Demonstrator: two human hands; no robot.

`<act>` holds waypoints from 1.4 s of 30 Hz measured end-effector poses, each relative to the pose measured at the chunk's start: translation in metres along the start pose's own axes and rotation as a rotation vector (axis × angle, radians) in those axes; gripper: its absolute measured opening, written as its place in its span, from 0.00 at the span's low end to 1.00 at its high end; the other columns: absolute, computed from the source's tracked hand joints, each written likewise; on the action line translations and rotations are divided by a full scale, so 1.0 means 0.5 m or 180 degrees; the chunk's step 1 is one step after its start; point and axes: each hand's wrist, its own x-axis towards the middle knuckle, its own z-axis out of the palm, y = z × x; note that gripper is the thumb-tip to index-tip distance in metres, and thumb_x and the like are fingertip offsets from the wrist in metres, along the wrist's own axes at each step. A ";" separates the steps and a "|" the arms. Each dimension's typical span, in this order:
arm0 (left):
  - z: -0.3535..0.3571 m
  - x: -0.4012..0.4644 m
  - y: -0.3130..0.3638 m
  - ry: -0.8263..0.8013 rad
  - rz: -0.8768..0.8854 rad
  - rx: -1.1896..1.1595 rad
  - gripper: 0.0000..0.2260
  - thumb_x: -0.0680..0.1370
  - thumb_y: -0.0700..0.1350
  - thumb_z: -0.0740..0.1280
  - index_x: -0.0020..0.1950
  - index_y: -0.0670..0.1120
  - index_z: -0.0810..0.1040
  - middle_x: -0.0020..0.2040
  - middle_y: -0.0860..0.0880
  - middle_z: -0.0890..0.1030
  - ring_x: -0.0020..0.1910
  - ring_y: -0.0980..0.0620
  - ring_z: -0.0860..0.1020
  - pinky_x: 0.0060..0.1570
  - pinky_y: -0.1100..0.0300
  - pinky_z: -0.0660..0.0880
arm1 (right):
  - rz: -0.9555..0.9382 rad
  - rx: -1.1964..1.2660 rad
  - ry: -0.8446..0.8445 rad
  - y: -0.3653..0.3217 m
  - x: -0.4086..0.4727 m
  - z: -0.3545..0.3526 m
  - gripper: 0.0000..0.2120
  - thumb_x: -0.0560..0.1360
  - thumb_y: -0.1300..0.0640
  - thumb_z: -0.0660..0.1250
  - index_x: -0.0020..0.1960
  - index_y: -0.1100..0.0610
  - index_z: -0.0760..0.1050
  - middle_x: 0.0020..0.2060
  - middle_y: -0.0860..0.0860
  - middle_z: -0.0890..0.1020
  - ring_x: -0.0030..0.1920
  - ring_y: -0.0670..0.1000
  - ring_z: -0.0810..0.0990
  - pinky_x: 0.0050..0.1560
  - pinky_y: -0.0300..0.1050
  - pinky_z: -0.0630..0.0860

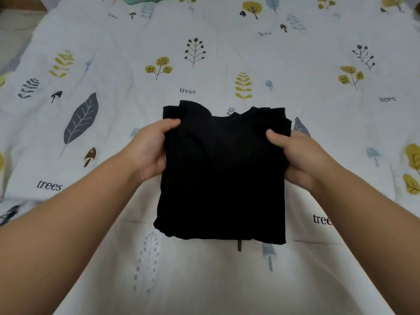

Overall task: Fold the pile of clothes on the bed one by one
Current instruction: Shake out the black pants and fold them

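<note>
A folded black garment (222, 176) sits between both hands over the middle of the tree-print bedspread (227, 53). The left hand (148, 150) grips its left edge, thumb on top; the right hand (297, 158) grips its right edge likewise, fingers curled underneath the fabric.

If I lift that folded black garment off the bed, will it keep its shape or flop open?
The black garment is probably floppy: its edges bunch under the left hand and right hand. Its stacked layers may slide apart. It looks light.
</note>
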 end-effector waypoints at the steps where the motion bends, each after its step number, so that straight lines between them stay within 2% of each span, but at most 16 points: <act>1: 0.002 0.019 0.011 0.0060 0.0005 0.0015 0.11 0.80 0.44 0.57 0.48 0.43 0.78 0.36 0.47 0.84 0.34 0.52 0.83 0.29 0.62 0.78 | 0.0014 0.0030 0.0045 -0.010 0.021 0.007 0.07 0.79 0.59 0.61 0.53 0.56 0.77 0.49 0.54 0.83 0.45 0.51 0.83 0.37 0.43 0.81; 5: -0.018 0.084 0.030 0.0276 0.0208 -0.0060 0.11 0.80 0.44 0.57 0.48 0.43 0.78 0.38 0.48 0.85 0.36 0.52 0.84 0.29 0.62 0.78 | -0.0050 0.0286 0.0396 -0.024 0.080 0.021 0.09 0.79 0.57 0.62 0.56 0.59 0.74 0.50 0.54 0.81 0.46 0.51 0.82 0.38 0.45 0.81; 7: -0.031 0.105 0.012 0.0721 0.0429 0.0856 0.10 0.80 0.44 0.57 0.49 0.42 0.76 0.38 0.51 0.81 0.36 0.52 0.80 0.30 0.65 0.75 | -0.0278 -0.1088 0.1027 0.002 0.104 0.016 0.19 0.77 0.52 0.63 0.65 0.59 0.68 0.57 0.54 0.76 0.54 0.52 0.78 0.47 0.44 0.76; 9: -0.050 0.118 -0.026 0.1386 0.0624 0.2042 0.13 0.79 0.48 0.58 0.59 0.43 0.71 0.46 0.50 0.75 0.43 0.51 0.74 0.40 0.62 0.73 | -0.0560 -0.2559 0.1610 0.040 0.103 0.012 0.27 0.76 0.50 0.63 0.71 0.58 0.60 0.63 0.57 0.71 0.61 0.57 0.72 0.57 0.50 0.70; 11: -0.066 0.108 -0.074 0.1795 0.0574 0.2735 0.23 0.77 0.53 0.60 0.68 0.42 0.65 0.59 0.47 0.73 0.56 0.46 0.73 0.56 0.55 0.70 | -0.0654 -0.3064 0.1761 0.084 0.084 0.014 0.30 0.76 0.47 0.62 0.72 0.58 0.57 0.65 0.60 0.67 0.64 0.62 0.68 0.61 0.55 0.66; 13: -0.074 0.082 -0.126 0.1841 0.0654 0.3213 0.27 0.76 0.56 0.62 0.68 0.41 0.64 0.63 0.42 0.72 0.61 0.42 0.72 0.57 0.53 0.68 | -0.0482 -0.3248 0.1675 0.128 0.056 0.016 0.33 0.75 0.43 0.62 0.73 0.57 0.55 0.65 0.61 0.66 0.64 0.63 0.67 0.61 0.56 0.65; 16: -0.074 0.040 -0.184 0.1705 0.0943 0.3768 0.26 0.75 0.53 0.65 0.67 0.42 0.63 0.59 0.42 0.75 0.56 0.41 0.75 0.47 0.57 0.66 | -0.0404 -0.3603 0.1376 0.174 0.017 0.017 0.35 0.75 0.44 0.63 0.75 0.56 0.51 0.64 0.60 0.66 0.62 0.62 0.69 0.58 0.54 0.68; 19: -0.066 0.022 -0.200 0.1440 0.1139 0.3722 0.24 0.78 0.45 0.64 0.71 0.44 0.60 0.61 0.42 0.75 0.56 0.42 0.75 0.48 0.59 0.66 | -0.0538 -0.3446 0.1153 0.180 0.000 0.008 0.26 0.78 0.55 0.62 0.72 0.57 0.55 0.61 0.59 0.73 0.52 0.58 0.74 0.51 0.49 0.69; 22: -0.072 -0.006 -0.193 0.1362 0.1402 0.3425 0.22 0.78 0.41 0.64 0.70 0.47 0.63 0.63 0.46 0.74 0.58 0.44 0.74 0.50 0.63 0.64 | -0.0656 -0.3348 0.1115 0.170 -0.026 -0.018 0.20 0.78 0.60 0.61 0.68 0.56 0.61 0.54 0.57 0.77 0.43 0.51 0.69 0.44 0.44 0.65; 25: -0.104 -0.069 -0.215 0.1324 0.1515 0.3602 0.21 0.76 0.41 0.66 0.68 0.50 0.67 0.61 0.47 0.77 0.58 0.44 0.76 0.50 0.62 0.65 | -0.0477 -0.3415 0.1040 0.179 -0.085 -0.055 0.22 0.76 0.60 0.64 0.67 0.54 0.61 0.54 0.56 0.78 0.45 0.53 0.73 0.45 0.43 0.65; 29: -0.135 -0.138 -0.284 0.1029 0.1216 0.3913 0.23 0.75 0.41 0.67 0.69 0.48 0.68 0.61 0.47 0.77 0.56 0.48 0.76 0.50 0.63 0.67 | -0.0318 -0.3576 0.0769 0.242 -0.158 -0.076 0.28 0.76 0.59 0.64 0.72 0.52 0.56 0.61 0.54 0.76 0.58 0.54 0.76 0.54 0.44 0.70; 33: -0.135 -0.169 -0.304 0.1041 0.1372 0.4409 0.27 0.72 0.41 0.71 0.69 0.42 0.68 0.60 0.39 0.71 0.44 0.44 0.78 0.40 0.57 0.74 | -0.0924 -0.4212 0.0787 0.279 -0.198 -0.083 0.36 0.75 0.54 0.67 0.76 0.53 0.50 0.62 0.55 0.69 0.53 0.52 0.75 0.51 0.41 0.72; 35: -0.149 -0.181 -0.306 0.1036 0.1951 0.4839 0.25 0.73 0.48 0.70 0.67 0.41 0.69 0.63 0.35 0.69 0.55 0.37 0.75 0.49 0.46 0.74 | -0.1410 -0.4474 0.0805 0.292 -0.212 -0.101 0.40 0.67 0.49 0.74 0.74 0.57 0.59 0.63 0.62 0.70 0.58 0.59 0.73 0.56 0.51 0.73; 38: -0.191 -0.206 -0.310 0.0054 0.2368 0.5733 0.29 0.74 0.64 0.56 0.68 0.47 0.69 0.69 0.39 0.68 0.68 0.43 0.64 0.66 0.44 0.60 | -0.1970 -0.5189 0.0278 0.315 -0.233 -0.125 0.46 0.57 0.38 0.76 0.69 0.56 0.66 0.67 0.63 0.68 0.67 0.60 0.65 0.61 0.59 0.66; 40: -0.215 -0.213 -0.309 -0.0506 0.2302 0.6071 0.30 0.69 0.62 0.60 0.67 0.50 0.72 0.70 0.44 0.69 0.71 0.47 0.62 0.69 0.47 0.52 | -0.1944 -0.5447 -0.0038 0.324 -0.236 -0.134 0.46 0.52 0.42 0.80 0.66 0.55 0.72 0.68 0.61 0.69 0.68 0.58 0.63 0.62 0.61 0.66; 42: -0.223 -0.214 -0.303 -0.0587 0.2266 0.6092 0.27 0.67 0.56 0.59 0.64 0.49 0.76 0.69 0.47 0.71 0.70 0.49 0.62 0.70 0.50 0.50 | -0.1998 -0.5371 0.0071 0.325 -0.233 -0.138 0.39 0.51 0.53 0.82 0.61 0.57 0.77 0.66 0.60 0.72 0.68 0.57 0.65 0.65 0.60 0.66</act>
